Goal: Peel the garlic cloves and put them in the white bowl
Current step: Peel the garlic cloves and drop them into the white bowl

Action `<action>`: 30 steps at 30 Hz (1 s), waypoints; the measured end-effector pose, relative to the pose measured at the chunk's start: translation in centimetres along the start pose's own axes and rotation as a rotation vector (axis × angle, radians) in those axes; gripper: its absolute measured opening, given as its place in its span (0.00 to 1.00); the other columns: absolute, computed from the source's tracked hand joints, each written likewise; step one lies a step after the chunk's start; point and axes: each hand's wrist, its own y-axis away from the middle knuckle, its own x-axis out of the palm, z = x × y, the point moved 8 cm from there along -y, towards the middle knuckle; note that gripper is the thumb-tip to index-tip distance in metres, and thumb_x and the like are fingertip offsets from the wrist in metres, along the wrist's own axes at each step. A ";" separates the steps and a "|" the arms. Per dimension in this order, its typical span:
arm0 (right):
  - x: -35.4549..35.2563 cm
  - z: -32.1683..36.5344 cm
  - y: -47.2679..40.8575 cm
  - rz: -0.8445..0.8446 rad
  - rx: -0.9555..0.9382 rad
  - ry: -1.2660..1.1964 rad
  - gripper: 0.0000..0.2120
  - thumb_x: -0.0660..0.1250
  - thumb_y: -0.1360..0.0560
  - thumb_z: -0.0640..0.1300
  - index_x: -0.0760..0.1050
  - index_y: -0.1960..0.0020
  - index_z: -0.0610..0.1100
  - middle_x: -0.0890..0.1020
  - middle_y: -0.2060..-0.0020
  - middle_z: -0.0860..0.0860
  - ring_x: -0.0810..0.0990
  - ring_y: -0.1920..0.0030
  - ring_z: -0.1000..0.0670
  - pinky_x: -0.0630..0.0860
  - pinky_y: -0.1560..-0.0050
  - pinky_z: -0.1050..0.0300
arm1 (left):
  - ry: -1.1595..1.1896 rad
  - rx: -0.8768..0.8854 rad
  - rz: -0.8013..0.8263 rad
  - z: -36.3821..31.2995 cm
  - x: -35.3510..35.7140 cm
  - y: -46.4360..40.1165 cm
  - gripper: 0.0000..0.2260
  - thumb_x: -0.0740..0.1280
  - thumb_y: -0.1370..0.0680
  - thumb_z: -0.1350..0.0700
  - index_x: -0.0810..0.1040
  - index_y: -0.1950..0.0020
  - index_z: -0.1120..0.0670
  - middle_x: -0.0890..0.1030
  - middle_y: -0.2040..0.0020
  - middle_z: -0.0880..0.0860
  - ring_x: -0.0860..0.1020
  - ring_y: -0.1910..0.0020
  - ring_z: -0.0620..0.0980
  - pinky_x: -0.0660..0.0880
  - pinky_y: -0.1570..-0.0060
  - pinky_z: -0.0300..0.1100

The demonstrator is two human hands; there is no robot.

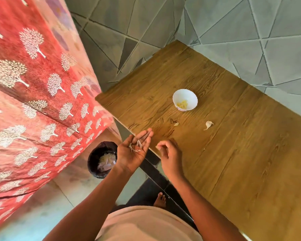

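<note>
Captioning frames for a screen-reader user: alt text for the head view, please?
Seen from above, a person's left hand lies palm up with garlic skins on it, beside the right hand with curled fingers at the edge of a wooden table. On the table stand a white bowl holding peeled garlic and one unpeeled clove; a bin sits below.

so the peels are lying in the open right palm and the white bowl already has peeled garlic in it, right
Not quite: the head view shows the peels in the open left hand, not the right. The white bowl does already hold peeled garlic.
</note>
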 end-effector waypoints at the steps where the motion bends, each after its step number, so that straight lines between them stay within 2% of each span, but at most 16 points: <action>1: 2.3 1.8 -0.2 0.024 -0.037 -0.028 0.06 0.70 0.22 0.34 0.79 0.50 0.45 0.79 0.53 0.57 0.80 0.50 0.54 0.81 0.53 0.54 | 0.007 0.025 -0.003 -2.0 -0.8 0.4 0.25 0.55 0.17 0.52 0.78 0.36 0.72 0.77 0.31 0.67 0.79 0.33 0.66 0.77 0.35 0.55; 3: 7.1 4.8 -0.3 0.098 -0.080 -0.056 0.04 0.69 0.20 0.36 0.79 0.51 0.43 0.81 0.54 0.53 0.80 0.51 0.53 0.79 0.53 0.55 | 0.024 0.078 -0.044 -5.7 -2.8 1.0 0.26 0.53 0.15 0.52 0.81 0.40 0.72 0.79 0.34 0.68 0.81 0.36 0.66 0.77 0.35 0.54; 7: 16.9 6.9 -0.3 0.250 -0.032 -0.089 0.07 0.68 0.21 0.32 0.80 0.53 0.42 0.80 0.54 0.50 0.80 0.51 0.56 0.76 0.51 0.65 | 0.043 0.162 -0.169 -12.6 -9.0 0.9 0.29 0.50 0.13 0.50 0.82 0.42 0.71 0.80 0.35 0.68 0.82 0.37 0.64 0.80 0.38 0.54; 9: 22.3 5.8 -0.3 0.313 0.007 -0.106 0.07 0.68 0.21 0.32 0.81 0.52 0.43 0.80 0.53 0.51 0.81 0.51 0.55 0.77 0.49 0.63 | 0.043 0.194 -0.244 -15.9 -13.7 -0.2 0.28 0.51 0.14 0.49 0.83 0.42 0.70 0.80 0.34 0.67 0.81 0.36 0.63 0.79 0.35 0.53; 12: 28.8 3.2 -0.4 0.400 0.026 -0.101 0.08 0.68 0.20 0.33 0.83 0.49 0.43 0.81 0.52 0.52 0.82 0.49 0.55 0.81 0.49 0.59 | 0.042 0.223 -0.372 -19.4 -21.0 -2.3 0.28 0.51 0.13 0.49 0.81 0.38 0.70 0.79 0.33 0.67 0.79 0.33 0.63 0.70 0.26 0.53; 14: 34.8 0.1 0.0 0.469 -0.015 -0.081 0.10 0.68 0.20 0.34 0.84 0.45 0.44 0.82 0.50 0.52 0.82 0.48 0.55 0.82 0.47 0.56 | 0.065 0.247 -0.439 -21.7 -27.8 -4.7 0.27 0.52 0.13 0.48 0.79 0.34 0.69 0.79 0.32 0.66 0.78 0.32 0.62 0.66 0.24 0.53; 16: 40.8 -3.6 0.5 0.555 -0.083 -0.068 0.13 0.69 0.20 0.35 0.83 0.39 0.45 0.82 0.45 0.52 0.80 0.43 0.55 0.80 0.42 0.55 | 0.066 0.271 -0.534 -23.5 -34.8 -7.5 0.28 0.52 0.13 0.46 0.76 0.31 0.68 0.78 0.31 0.65 0.76 0.29 0.61 0.66 0.23 0.53; 18: 47.2 -7.7 1.8 0.692 -0.146 -0.052 0.16 0.68 0.19 0.39 0.80 0.33 0.48 0.80 0.37 0.52 0.76 0.34 0.54 0.75 0.33 0.53 | 0.078 0.286 -0.598 -24.8 -41.5 -10.5 0.30 0.50 0.13 0.44 0.73 0.27 0.67 0.76 0.28 0.64 0.74 0.27 0.60 0.67 0.24 0.53; 20: 52.7 -11.9 3.3 0.842 -0.209 -0.052 0.17 0.65 0.17 0.44 0.76 0.28 0.48 0.76 0.29 0.50 0.70 0.27 0.51 0.68 0.26 0.46 | 0.085 0.276 -0.626 -25.6 -46.4 -13.1 0.33 0.47 0.13 0.40 0.71 0.25 0.65 0.73 0.26 0.64 0.71 0.25 0.61 0.66 0.25 0.54; 21: 55.9 -15.3 4.3 0.918 -0.216 -0.031 0.19 0.62 0.16 0.48 0.75 0.27 0.48 0.73 0.26 0.49 0.67 0.24 0.50 0.66 0.24 0.43 | 0.114 0.280 -0.633 -25.9 -49.2 -14.6 0.33 0.47 0.14 0.38 0.71 0.25 0.63 0.74 0.27 0.65 0.72 0.26 0.62 0.67 0.26 0.55; 23: 60.8 -21.7 4.8 1.010 -0.190 0.078 0.23 0.56 0.17 0.56 0.75 0.27 0.47 0.68 0.22 0.48 0.62 0.20 0.48 0.63 0.24 0.38 | 0.165 0.290 -0.664 -26.2 -53.9 -16.9 0.34 0.47 0.16 0.34 0.74 0.29 0.59 0.80 0.36 0.64 0.79 0.36 0.63 0.74 0.35 0.58; 25: 63.9 -26.7 3.6 0.988 -0.174 0.201 0.27 0.53 0.18 0.60 0.76 0.29 0.47 0.66 0.21 0.49 0.59 0.19 0.46 0.64 0.26 0.35 | 0.176 0.285 -0.664 -26.4 -56.9 -18.8 0.33 0.48 0.16 0.32 0.74 0.31 0.58 0.84 0.46 0.62 0.83 0.47 0.61 0.80 0.45 0.55; 26: 65.2 -28.6 3.4 0.972 -0.194 0.229 0.27 0.53 0.18 0.60 0.75 0.27 0.47 0.65 0.21 0.48 0.59 0.19 0.45 0.64 0.25 0.34 | 0.197 0.290 -0.650 -26.4 -58.5 -20.0 0.33 0.48 0.16 0.32 0.73 0.31 0.58 0.85 0.49 0.62 0.84 0.50 0.61 0.81 0.46 0.54; 27: 66.4 -29.4 3.4 0.982 -0.218 0.209 0.26 0.53 0.17 0.58 0.72 0.25 0.47 0.64 0.20 0.48 0.57 0.19 0.46 0.62 0.24 0.36 | 0.193 0.289 -0.657 -26.4 -60.0 -20.9 0.33 0.49 0.17 0.32 0.73 0.31 0.57 0.85 0.50 0.61 0.84 0.49 0.60 0.81 0.42 0.54; 29: 68.9 -30.7 4.8 1.117 -0.225 0.095 0.25 0.53 0.15 0.54 0.64 0.20 0.47 0.62 0.20 0.48 0.54 0.19 0.53 0.55 0.20 0.48 | 0.188 0.267 -0.685 -26.3 -62.5 -22.6 0.33 0.49 0.18 0.29 0.74 0.35 0.57 0.82 0.50 0.59 0.80 0.44 0.61 0.76 0.33 0.58; 30: 69.8 -31.4 5.5 1.180 -0.212 0.057 0.25 0.52 0.15 0.53 0.63 0.20 0.46 0.62 0.20 0.48 0.54 0.19 0.56 0.53 0.20 0.52 | 0.205 0.254 -0.687 -26.2 -63.2 -23.1 0.35 0.49 0.19 0.28 0.74 0.36 0.57 0.81 0.50 0.59 0.78 0.42 0.61 0.74 0.32 0.59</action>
